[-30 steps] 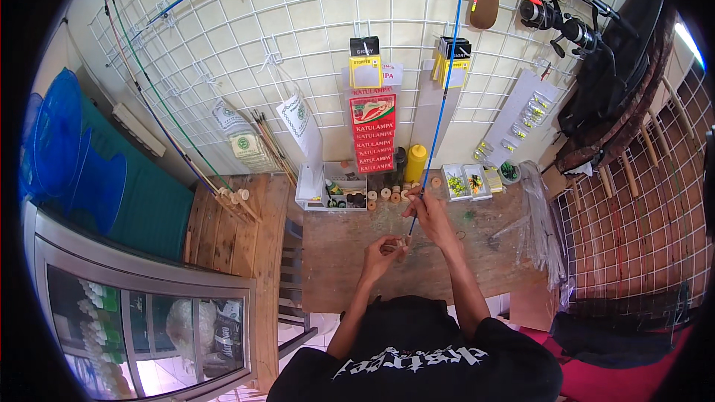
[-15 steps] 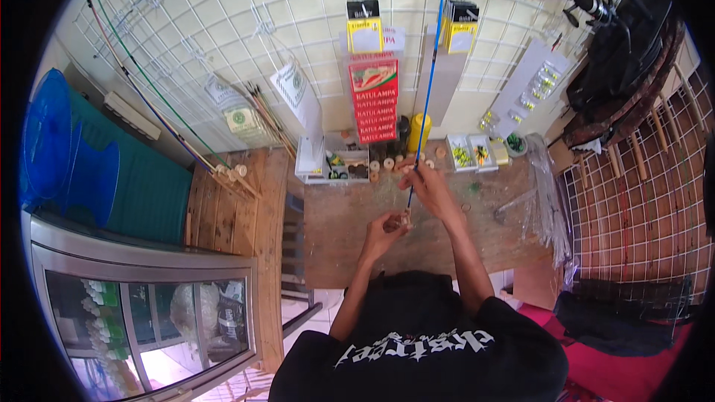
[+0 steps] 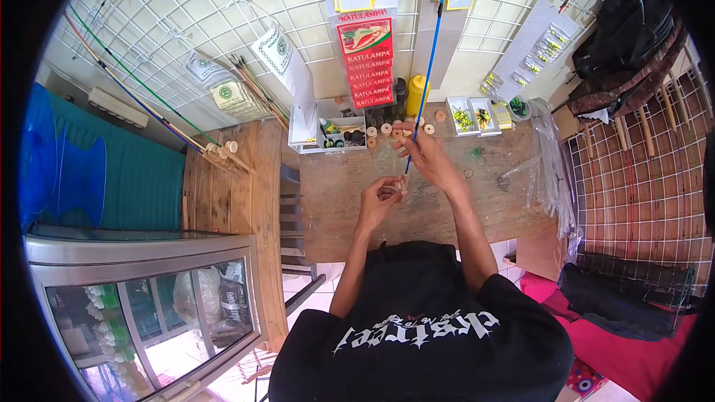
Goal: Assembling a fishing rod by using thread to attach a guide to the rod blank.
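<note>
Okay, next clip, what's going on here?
A person at a wooden workbench is handling a slim blue rod. The right hand grips it near the bottom, and the left hand is at its lower end; what those fingers pinch is too small to tell. Behind the hands stand small round wooden pieces and a yellow bottle.

The blue rod [image 3: 428, 67] runs out past the top edge — its very end at the left hand [image 3: 377, 201] is covered, and the pale piece [image 3: 403, 183] pinched there is too small to make out. The black shirt [image 3: 424, 350], cut off by the bottom edge, hides part of the tabletop [image 3: 335, 201]. Red packets [image 3: 370, 63] partly mask a dark container [image 3: 401, 95] — and the yellow lures [image 3: 550, 46] are too tiny to tell apart.
</note>
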`<state>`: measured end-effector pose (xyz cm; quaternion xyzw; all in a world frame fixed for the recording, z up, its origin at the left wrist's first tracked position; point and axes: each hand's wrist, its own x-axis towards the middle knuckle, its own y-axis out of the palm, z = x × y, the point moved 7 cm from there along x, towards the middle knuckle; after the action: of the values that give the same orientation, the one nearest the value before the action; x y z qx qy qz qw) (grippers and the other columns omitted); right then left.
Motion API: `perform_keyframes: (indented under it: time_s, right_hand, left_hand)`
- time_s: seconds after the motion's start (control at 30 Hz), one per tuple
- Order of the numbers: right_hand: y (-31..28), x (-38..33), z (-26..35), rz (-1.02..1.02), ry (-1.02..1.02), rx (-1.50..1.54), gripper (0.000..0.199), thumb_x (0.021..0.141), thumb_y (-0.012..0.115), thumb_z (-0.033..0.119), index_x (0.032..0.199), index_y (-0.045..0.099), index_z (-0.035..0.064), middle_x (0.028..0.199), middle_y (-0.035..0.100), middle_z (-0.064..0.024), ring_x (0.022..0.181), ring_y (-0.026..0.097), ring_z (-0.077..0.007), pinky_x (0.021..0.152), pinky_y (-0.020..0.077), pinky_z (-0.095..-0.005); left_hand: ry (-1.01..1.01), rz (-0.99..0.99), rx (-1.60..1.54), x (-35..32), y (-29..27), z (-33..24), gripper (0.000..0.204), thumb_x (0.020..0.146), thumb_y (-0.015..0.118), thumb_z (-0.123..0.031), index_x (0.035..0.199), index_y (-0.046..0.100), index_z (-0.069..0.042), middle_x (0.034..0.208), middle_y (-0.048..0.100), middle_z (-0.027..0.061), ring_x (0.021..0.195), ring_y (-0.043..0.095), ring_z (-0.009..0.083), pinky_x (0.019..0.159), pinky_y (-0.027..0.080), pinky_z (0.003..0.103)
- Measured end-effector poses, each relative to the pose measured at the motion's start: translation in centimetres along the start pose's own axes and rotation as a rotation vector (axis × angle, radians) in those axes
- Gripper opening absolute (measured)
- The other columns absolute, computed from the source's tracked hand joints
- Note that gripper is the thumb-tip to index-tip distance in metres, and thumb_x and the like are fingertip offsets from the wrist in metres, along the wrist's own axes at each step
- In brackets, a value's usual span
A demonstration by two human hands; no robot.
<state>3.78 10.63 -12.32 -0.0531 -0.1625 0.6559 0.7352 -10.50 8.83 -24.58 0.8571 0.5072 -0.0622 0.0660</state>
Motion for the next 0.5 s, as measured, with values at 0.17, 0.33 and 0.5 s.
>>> perform_keyframes:
  time_s: [0.17,0.33,0.5]
  right_hand:
    - [0.4,0.1,0.5,0.069,0.082,-0.02,0.024,0.097,0.045,0.007,0.12,0.051,0.0011,0.088,0.064,-0.0129,0.079,0.067,-0.0181,0.067,0.0535,-0.0324]
    - [0.6,0.6,-0.3,0.011,0.054,-0.037,0.024,0.097,0.042,0.01,0.118,0.051,0.0029,0.077,0.066,-0.013,0.073,0.067,-0.0236,0.066,0.051,-0.0347]
    - [1.1,1.0,-0.9,0.016,0.082,-0.059,0.024,0.097,0.042,0.014,0.117,0.051,0.0039,0.074,0.066,-0.0132,0.071,0.067,-0.023,0.065,0.0499,-0.0357]
  left_hand:
    - [-0.027,0.02,-0.088,-0.2,-0.1,1.0,0.034,0.08,0.07,0.001,0.113,0.062,0.001,0.097,0.066,0.0072,0.079,0.063,0.0104,0.069,0.052,0.021]
    - [0.019,0.018,-0.066,0.0,-0.1,0.8,0.034,0.08,0.067,0.006,0.113,0.062,0.003,0.103,0.065,0.0074,0.079,0.061,0.009,0.07,0.052,0.021]
    - [0.068,0.014,-0.079,0.0,-0.5,1.0,0.034,0.078,0.071,0.003,0.111,0.063,0.003,0.102,0.065,0.0068,0.078,0.061,0.0094,0.068,0.051,0.021]
